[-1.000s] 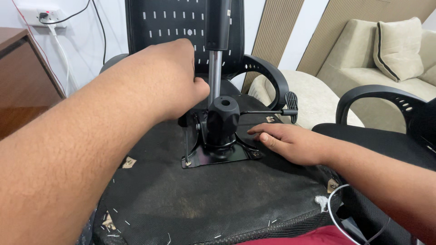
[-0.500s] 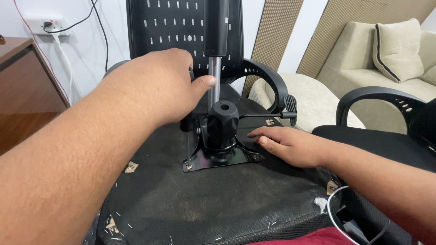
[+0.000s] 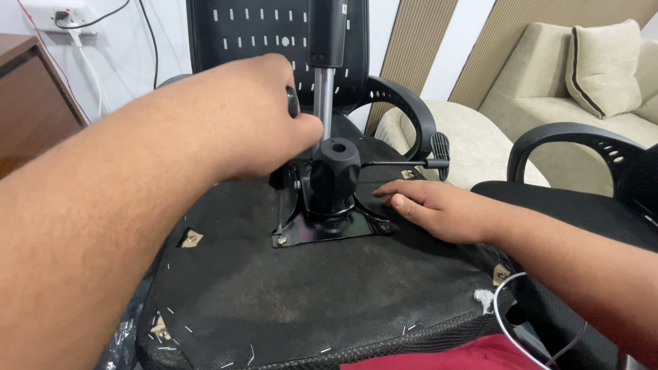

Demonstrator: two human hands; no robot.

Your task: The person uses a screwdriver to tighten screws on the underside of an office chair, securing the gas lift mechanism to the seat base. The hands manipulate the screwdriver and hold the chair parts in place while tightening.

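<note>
An office chair seat (image 3: 288, 301) lies upside down, its black fabric underside facing up. A black metal mechanism plate (image 3: 322, 229) with a round black hub (image 3: 336, 168) and a silver gas cylinder (image 3: 323, 92) is bolted in its middle. My left hand (image 3: 253, 123) is closed around a screwdriver (image 3: 279, 212), whose thin shaft runs down to a screw at the plate's front left corner. My right hand (image 3: 432, 205) lies flat, fingers apart, on the seat beside the plate's right corner.
A lever with a black paddle (image 3: 439, 147) sticks out right of the hub. The chair's backrest (image 3: 260, 34) and armrest (image 3: 404, 103) stand behind. A second black chair (image 3: 582, 178) is at right, a beige sofa (image 3: 548, 96) beyond, a wooden desk (image 3: 34, 103) at left.
My left hand has shifted slightly on the screwdriver, near the cylinder. My right hand stays flat by the plate. The view has moved a little.
</note>
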